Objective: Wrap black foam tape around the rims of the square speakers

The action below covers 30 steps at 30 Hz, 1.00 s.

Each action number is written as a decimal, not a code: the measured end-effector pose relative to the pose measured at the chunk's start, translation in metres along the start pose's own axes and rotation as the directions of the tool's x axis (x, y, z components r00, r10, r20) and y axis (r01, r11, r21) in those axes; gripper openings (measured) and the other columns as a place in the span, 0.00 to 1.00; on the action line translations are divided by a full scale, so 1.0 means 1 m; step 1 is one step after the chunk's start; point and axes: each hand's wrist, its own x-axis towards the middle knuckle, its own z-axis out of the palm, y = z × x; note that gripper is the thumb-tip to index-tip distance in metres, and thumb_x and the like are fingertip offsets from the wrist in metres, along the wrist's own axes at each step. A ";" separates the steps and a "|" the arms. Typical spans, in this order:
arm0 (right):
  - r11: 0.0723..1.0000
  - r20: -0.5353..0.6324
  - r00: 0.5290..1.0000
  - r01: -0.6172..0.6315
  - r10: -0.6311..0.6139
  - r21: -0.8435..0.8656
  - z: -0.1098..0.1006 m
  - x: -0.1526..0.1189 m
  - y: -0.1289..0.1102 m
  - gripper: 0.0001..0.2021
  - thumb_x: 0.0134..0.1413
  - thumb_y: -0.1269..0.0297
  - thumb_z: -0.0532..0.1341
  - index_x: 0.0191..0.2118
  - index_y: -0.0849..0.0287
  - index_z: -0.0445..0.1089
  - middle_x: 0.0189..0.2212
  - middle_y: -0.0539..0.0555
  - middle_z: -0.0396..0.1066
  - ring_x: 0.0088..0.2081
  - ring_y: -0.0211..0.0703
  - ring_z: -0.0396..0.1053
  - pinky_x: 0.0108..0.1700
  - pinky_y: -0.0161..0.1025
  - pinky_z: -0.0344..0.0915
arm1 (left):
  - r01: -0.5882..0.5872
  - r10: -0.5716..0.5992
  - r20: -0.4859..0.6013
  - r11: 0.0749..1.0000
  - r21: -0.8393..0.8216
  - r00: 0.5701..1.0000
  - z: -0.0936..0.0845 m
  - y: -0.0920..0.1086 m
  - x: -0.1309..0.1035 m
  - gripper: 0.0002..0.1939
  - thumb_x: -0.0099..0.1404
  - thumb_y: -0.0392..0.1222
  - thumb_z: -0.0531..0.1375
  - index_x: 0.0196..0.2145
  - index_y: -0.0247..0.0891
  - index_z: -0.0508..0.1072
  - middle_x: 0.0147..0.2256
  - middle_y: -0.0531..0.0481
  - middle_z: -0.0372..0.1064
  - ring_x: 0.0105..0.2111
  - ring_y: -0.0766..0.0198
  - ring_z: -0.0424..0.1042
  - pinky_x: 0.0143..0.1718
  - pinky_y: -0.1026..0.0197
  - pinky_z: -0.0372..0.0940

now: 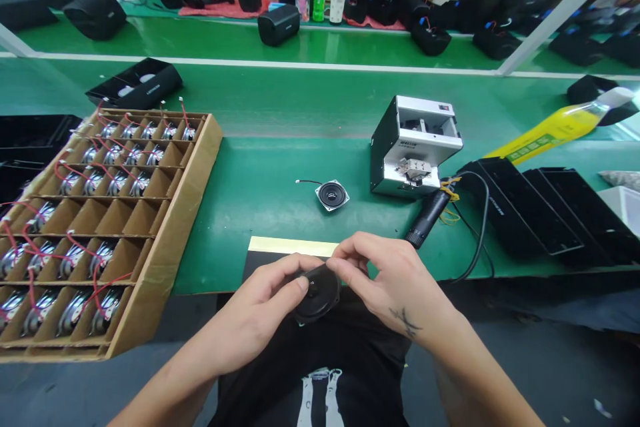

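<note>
Left hand: we are seeing the left hand curling around a small round speaker, thumb pressing its near left edge, fingers closed under it.
Right hand: the right hand is pinching the speaker's top right rim with thumb and fingertips, closed on it too.
Speaker spot: we are finding it held in the air between both hands, just over the near table edge, above the person's lap.
Second speaker: another one is lying flat on the green table, its thin wire trailing left, well apart from the hands.
Box: a cardboard tray with dividers is sitting left, many cells holding speakers with red wires.
Machine: a white and grey box unit is standing beyond the right hand, a black electric screwdriver lying just beside it.
Right side: black panels are lying in a row.
</note>
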 end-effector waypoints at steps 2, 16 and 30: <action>1.000 -0.022 1.000 -0.007 0.007 0.013 0.003 0.000 0.002 0.08 0.68 0.62 0.63 0.35 0.57 0.72 0.27 0.45 0.69 0.28 0.34 0.64 0.33 0.34 0.58 | 0.001 -0.001 -0.005 1.000 -0.011 1.000 0.000 -0.001 0.002 0.18 0.74 0.46 0.54 0.57 0.43 0.75 0.53 0.48 0.75 0.50 0.56 0.73 0.53 0.58 0.65; 0.996 -0.056 0.998 -0.032 0.037 0.078 0.004 -0.004 0.005 0.08 0.68 0.62 0.63 0.35 0.56 0.73 0.29 0.45 0.70 0.29 0.34 0.66 0.34 0.34 0.60 | 0.014 -0.019 -0.048 0.995 -0.095 0.999 0.005 -0.005 0.007 0.17 0.74 0.49 0.56 0.51 0.39 0.76 0.45 0.47 0.74 0.45 0.58 0.71 0.48 0.60 0.64; 0.992 -0.094 0.995 -0.003 0.015 0.129 0.001 -0.013 0.006 0.06 0.68 0.65 0.63 0.36 0.56 0.72 0.29 0.43 0.71 0.29 0.31 0.65 0.35 0.31 0.61 | -0.008 -0.017 -0.114 0.976 -0.217 0.993 0.013 -0.017 0.013 0.14 0.73 0.50 0.59 0.44 0.37 0.76 0.41 0.48 0.73 0.41 0.64 0.68 0.45 0.63 0.63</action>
